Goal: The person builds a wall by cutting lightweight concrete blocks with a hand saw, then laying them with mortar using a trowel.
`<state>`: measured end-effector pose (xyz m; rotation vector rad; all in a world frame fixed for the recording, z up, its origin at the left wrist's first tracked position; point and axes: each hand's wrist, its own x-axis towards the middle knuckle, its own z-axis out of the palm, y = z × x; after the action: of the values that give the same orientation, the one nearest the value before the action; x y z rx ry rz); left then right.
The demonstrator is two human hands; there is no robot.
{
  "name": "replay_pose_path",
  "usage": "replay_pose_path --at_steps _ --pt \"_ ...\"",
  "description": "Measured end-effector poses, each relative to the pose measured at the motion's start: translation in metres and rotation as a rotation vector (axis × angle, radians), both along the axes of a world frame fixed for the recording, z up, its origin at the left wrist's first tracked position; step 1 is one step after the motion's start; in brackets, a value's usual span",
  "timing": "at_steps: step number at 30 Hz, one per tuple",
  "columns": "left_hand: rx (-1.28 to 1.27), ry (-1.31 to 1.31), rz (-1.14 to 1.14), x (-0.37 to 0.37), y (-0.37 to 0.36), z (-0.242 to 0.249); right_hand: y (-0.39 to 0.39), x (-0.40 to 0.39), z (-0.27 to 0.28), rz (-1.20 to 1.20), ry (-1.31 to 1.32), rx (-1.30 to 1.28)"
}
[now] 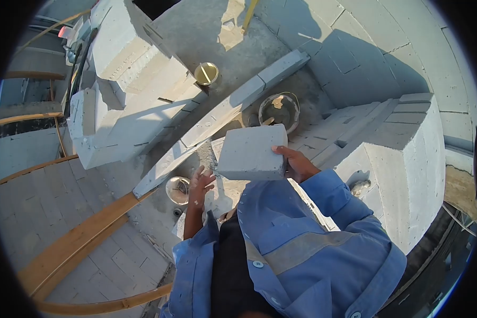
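Note:
A pale grey aerated concrete block (253,151) is in my right hand (298,163), gripped at its right edge with the thumb on the upper face. My left hand (200,186) is raised to the left of the block, apart from it, with its fingers spread and nothing in them. Close beside that hand stands a white bucket (169,192) with whitish residue inside. Beyond the block is a dark round tub (296,119) with a wire handle. A low row of blocks (238,100) runs diagonally in front of me.
A yellowish bucket (209,70) holding a stick stands farther off. Stacked blocks (138,53) rise at the upper left, and a block wall (408,175) stands close on my right. A wooden plank (85,241) extends to the lower left.

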<state>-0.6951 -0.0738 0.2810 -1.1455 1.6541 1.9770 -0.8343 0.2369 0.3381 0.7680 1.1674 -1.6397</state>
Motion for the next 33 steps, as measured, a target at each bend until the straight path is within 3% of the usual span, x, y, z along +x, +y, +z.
replay_pose_path --at_steps 2,4,7,10,12,14,17,18,19,22,25,29,33 --pt "-0.422 0.071 -0.052 -0.07 -0.024 0.021 0.019 -0.044 -0.027 -0.121 0.005 0.086" --pt "-0.732 0.27 -0.092 -0.163 -0.038 0.081 0.043 -0.08 -0.067 -0.244 0.008 0.188" --pt "-1.574 0.587 -0.254 -0.301 -0.084 0.156 0.084 -0.141 -0.13 -0.601 0.15 0.38" --pt "-2.039 0.449 -0.254 -0.398 -0.17 0.17 0.122 -0.229 -0.158 -0.752 0.126 0.582" --pt "-2.058 0.302 -0.345 -0.434 -0.207 0.157 0.166 -0.269 -0.239 -0.83 0.365 0.512" --pt "-1.99 0.222 -0.368 -0.444 -0.219 0.138 0.177 -0.324 -0.249 -0.928 0.367 0.581" --pt "-1.84 0.269 -0.485 -0.442 -0.245 0.112 0.211 -0.397 -0.316 -0.922 0.379 0.748" --pt "-1.733 0.24 -0.299 -0.444 -0.233 0.115 0.218 -0.414 -0.332 -0.876 0.369 0.816" --pt "-1.62 0.208 -0.114 -0.447 -0.222 0.117 0.213 -0.429 -0.329 -0.871 0.361 0.82" --pt "-1.51 0.212 -0.008 -0.451 -0.205 0.119 0.193 -0.47 -0.313 -0.822 0.343 0.83" --pt "-1.522 0.205 -0.021 -0.451 -0.198 0.12 0.189 -0.496 -0.338 -0.623 0.324 1.139" --pt "-1.485 0.228 0.011 -0.449 -0.205 0.116 0.2 -0.5 -0.339 -0.625 0.325 0.97" --pt "-1.456 0.212 0.03 -0.444 -0.212 0.118 0.178 -0.495 -0.325 -0.607 0.301 1.222"
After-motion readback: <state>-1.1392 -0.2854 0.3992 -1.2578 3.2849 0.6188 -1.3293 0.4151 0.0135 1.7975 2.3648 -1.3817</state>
